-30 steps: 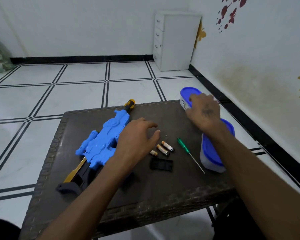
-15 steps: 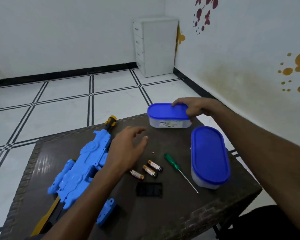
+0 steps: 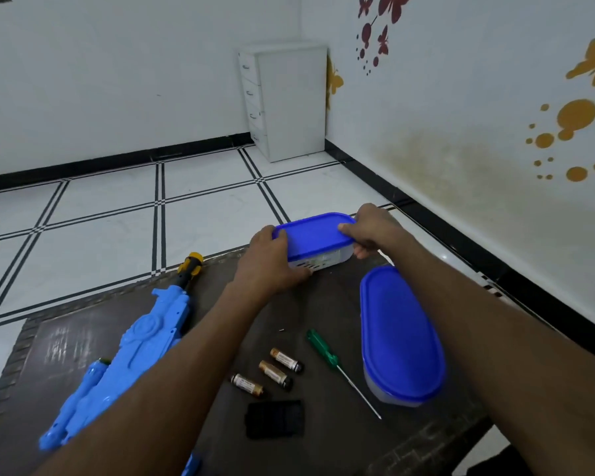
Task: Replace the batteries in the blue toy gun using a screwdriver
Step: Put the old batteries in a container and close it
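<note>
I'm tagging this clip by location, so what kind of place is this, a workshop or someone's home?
Most likely a room in a home, not a workshop. The walls carry butterfly decals, the floor is white tile with black lines, and a small white drawer cabinet stands in the corner. The work is on a low dark table.

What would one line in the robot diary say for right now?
hands: left hand and right hand grip far blue-lidded box | lid: on | three batteries, screwdriver: untouched on table
</note>
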Available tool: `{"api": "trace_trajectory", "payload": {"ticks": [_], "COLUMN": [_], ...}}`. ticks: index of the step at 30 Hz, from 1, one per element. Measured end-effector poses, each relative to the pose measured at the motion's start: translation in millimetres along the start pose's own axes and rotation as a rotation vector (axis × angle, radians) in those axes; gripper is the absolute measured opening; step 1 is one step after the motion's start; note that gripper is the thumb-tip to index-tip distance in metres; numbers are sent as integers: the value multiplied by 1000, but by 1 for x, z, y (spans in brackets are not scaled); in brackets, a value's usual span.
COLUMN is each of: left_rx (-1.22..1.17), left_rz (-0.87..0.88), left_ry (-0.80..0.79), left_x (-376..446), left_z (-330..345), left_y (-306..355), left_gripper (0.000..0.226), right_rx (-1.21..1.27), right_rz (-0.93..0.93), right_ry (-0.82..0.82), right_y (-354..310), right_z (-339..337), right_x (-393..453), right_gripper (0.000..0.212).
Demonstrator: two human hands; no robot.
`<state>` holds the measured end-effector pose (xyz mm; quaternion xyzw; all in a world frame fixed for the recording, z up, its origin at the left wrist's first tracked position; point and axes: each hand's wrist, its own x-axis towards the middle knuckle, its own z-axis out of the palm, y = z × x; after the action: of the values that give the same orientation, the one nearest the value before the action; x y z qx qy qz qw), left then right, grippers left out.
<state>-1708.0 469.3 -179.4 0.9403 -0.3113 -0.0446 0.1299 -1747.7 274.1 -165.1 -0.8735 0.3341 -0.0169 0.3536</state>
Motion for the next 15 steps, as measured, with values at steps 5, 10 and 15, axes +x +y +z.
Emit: {"api": "trace_trajectory", "payload": {"ticks": [5,10,15], "left_rx": [167,57,3], "left_rz": [-31,-4,-62], "left_ry": [129,31,-50], "left_x": [1,15,12], "left_z": [-11,-10,3], "left_y": [14,6,29], "left_gripper": [71,111,84], "right_rx": [84,78,9], "right_rz": [11,22,-39], "right_ry": [72,-39,-31], "right_y": [-3,-7,-20], "right_z": [-4,-10,-5], "right_x": [20,38,43], "right_gripper": [36,38,31]}}
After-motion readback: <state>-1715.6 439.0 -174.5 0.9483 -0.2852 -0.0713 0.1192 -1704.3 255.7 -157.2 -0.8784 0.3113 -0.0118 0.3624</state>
